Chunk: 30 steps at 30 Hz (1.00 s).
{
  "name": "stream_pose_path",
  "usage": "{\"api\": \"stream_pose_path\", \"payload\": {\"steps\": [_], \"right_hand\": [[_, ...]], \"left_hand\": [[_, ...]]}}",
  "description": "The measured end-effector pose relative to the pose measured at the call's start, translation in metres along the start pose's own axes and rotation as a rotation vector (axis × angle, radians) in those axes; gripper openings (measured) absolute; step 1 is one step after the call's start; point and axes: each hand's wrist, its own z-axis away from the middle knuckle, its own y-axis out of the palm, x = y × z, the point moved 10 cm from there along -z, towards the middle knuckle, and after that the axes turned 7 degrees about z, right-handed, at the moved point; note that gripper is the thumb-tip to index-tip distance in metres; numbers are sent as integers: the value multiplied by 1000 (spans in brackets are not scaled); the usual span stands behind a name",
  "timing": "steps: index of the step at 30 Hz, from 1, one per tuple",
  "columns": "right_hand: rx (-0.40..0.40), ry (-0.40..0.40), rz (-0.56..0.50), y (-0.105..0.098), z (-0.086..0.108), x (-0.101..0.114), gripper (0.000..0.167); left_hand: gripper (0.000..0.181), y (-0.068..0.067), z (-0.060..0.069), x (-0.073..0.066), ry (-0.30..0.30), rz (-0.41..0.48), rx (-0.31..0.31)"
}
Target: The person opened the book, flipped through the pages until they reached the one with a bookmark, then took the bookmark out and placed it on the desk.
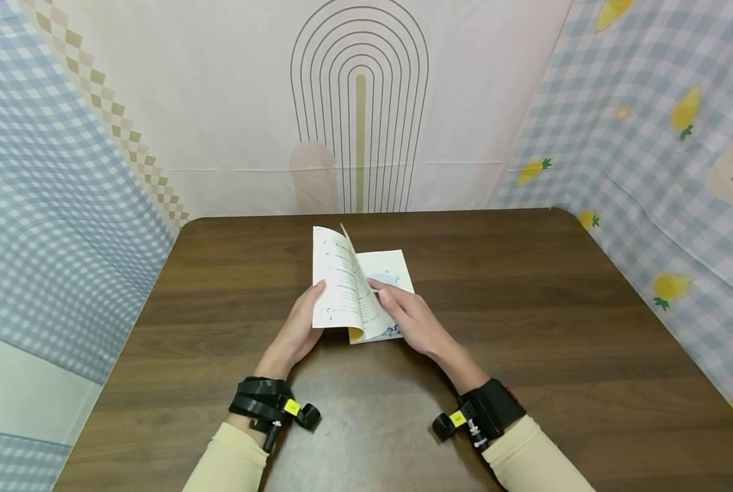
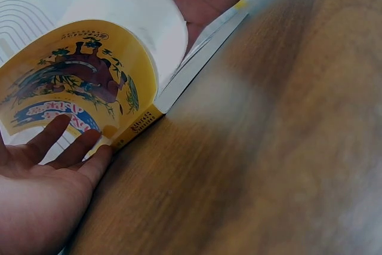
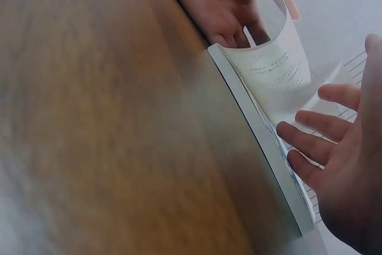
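An open paperback book (image 1: 339, 287) with white printed pages is at the middle of the table. My left hand (image 1: 300, 328) holds its raised left part, thumb on the page and fingers behind the cover. That cover, yellow with an animal picture (image 2: 89, 70), curves upward in the left wrist view. Over the book's right part is my right hand (image 1: 415, 316). Its fingers (image 3: 307, 144) are spread and fairly straight beside a lifted page in the right wrist view; whether they touch it I cannot tell. One thin leaf stands up between the two halves.
The brown wooden table (image 1: 557, 307) extends around the book. Behind it hangs a pale cloth (image 1: 237, 102) with an arch pattern. Blue checked cloths (image 1: 52, 171) flank both sides. Each wrist wears a black strap with a small camera (image 1: 307, 416).
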Motion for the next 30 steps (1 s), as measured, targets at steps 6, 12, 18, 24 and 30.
{"api": "stream_pose_path", "payload": {"steps": [6, 12, 18, 24, 30], "right_hand": [[49, -57, 21, 8, 2, 7, 54], [103, -84, 46, 16, 5, 12, 57], [112, -122, 83, 20, 5, 18, 58], [143, -120, 113, 25, 5, 21, 59], [142, -122, 121, 27, 5, 23, 60]], "left_hand": [[57, 0, 0, 1, -4, -20, 1], [55, 0, 0, 1, 2, -51, 8], [58, 2, 0, 0, 15, -62, 35], [63, 2, 0, -1, 26, -71, 37], [75, 2, 1, -3, 39, -74, 43]]}}
